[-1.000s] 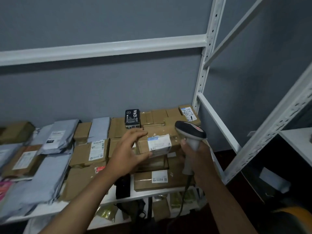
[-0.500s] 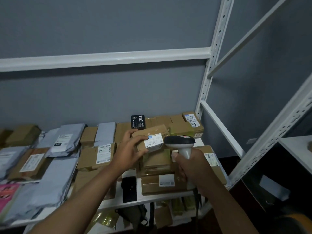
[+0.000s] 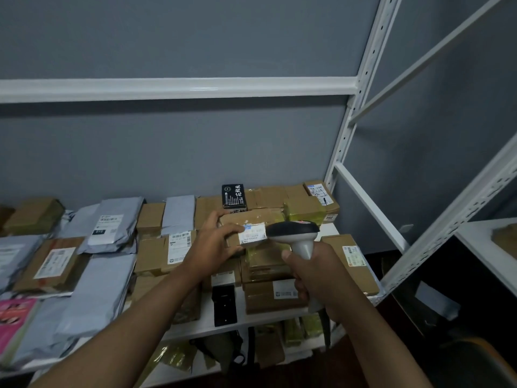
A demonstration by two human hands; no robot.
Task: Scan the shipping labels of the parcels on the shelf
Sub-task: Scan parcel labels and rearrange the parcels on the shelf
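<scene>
My left hand (image 3: 214,243) grips a small brown cardboard parcel (image 3: 246,219) by its left end, lifted and tilted so its white shipping label (image 3: 252,234) faces me. My right hand (image 3: 313,273) holds a grey handheld barcode scanner (image 3: 293,232) by its handle; the scanner's head sits right beside the label, partly covering the parcel's right end. Below them lie stacked brown parcels (image 3: 271,295) on the white shelf (image 3: 251,317).
Grey poly mailers (image 3: 112,228) and more brown boxes (image 3: 156,253) cover the shelf's left side. A black box (image 3: 233,196) stands at the back near the grey wall. A white shelf upright (image 3: 361,88) and slanted frame rails (image 3: 447,228) rise at right. Bags show on the lower shelf.
My left hand has picked the small parcel off the stack and tilted its label up. The scanner has moved left, close to the label.
</scene>
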